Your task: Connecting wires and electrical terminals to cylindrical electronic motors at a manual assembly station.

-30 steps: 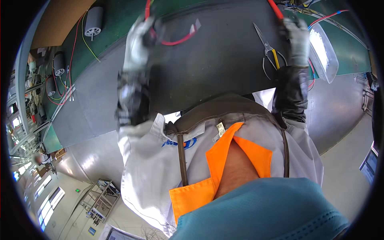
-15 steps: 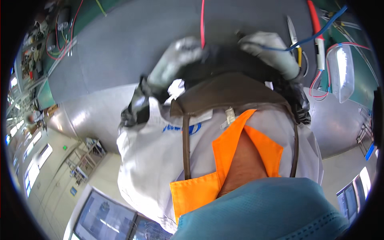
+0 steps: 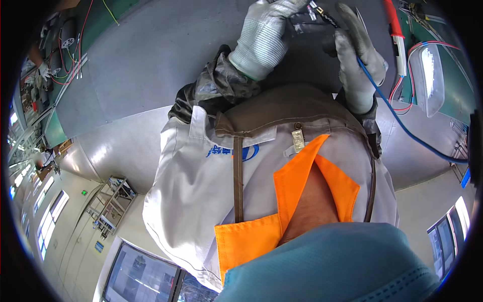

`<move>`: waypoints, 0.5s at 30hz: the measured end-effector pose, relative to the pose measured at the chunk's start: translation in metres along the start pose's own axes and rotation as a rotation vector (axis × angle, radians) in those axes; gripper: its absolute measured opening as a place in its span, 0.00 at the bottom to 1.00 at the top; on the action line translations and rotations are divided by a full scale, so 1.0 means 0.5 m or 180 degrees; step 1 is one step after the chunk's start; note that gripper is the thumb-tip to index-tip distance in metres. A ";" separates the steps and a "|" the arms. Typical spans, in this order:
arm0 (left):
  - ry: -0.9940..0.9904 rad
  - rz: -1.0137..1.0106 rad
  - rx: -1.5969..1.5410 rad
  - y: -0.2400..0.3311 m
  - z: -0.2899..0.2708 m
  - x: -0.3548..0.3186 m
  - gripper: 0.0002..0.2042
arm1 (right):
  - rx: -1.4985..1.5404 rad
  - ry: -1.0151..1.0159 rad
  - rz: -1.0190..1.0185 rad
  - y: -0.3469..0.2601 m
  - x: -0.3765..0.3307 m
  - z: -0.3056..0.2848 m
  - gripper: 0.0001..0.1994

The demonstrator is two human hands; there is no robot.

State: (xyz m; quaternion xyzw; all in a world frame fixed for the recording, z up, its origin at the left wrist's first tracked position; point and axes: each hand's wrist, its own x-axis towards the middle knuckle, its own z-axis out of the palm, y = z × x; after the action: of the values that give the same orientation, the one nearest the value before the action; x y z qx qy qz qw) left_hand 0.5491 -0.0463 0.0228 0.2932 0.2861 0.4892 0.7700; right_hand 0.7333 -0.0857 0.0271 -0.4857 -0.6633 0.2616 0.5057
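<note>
My left hand [image 3: 261, 40], in a pale ribbed glove, is at the top middle with its fingers closed together. Small metal terminals [image 3: 313, 9] show just right of its fingertips, joined to a short dark braided length [image 3: 328, 19]; whether the fingers grip them is hidden by the upper edge. To the right, my right hand [image 3: 361, 65], gloved as well, is bent around a blue cable [image 3: 387, 100], which comes out beside the palm and curves down to the right rim. A black rounded piece [image 3: 329, 45] shows by its thumb.
A grey mat [image 3: 151, 60] covers the bench. On the right lie a red and white stick-shaped tool [image 3: 397, 40] with red wires and a translucent plastic tray [image 3: 431, 80]. Grey cylinders with wires [image 3: 68, 35] stand at far left, near another person's gloved hand [image 3: 44, 70].
Both hands have moved up and away from my body, the right one also rightward. The blue cable now hangs down to the right instead of rising. The red wire by my left hand is out of view.
</note>
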 end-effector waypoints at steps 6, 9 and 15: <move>-0.0158 0.2496 0.2444 -0.057 -0.039 0.015 0.13 | -0.1032 -0.0295 -0.0367 -0.010 0.013 0.007 0.22; -0.0150 0.3182 0.2881 -0.084 -0.058 0.025 0.15 | -0.0627 0.0042 -0.0316 0.007 0.014 0.042 0.21; 0.0037 0.2157 0.3861 -0.104 -0.069 0.052 0.12 | -0.0775 -0.1115 0.0012 0.092 0.017 -0.086 0.31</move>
State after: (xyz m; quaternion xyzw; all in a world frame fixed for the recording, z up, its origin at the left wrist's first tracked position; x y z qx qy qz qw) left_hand 0.5639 -0.0348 -0.0421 0.7423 0.4057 0.4579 0.2734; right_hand 0.7907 -0.0660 0.0072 -0.4915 -0.7669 0.2608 0.3197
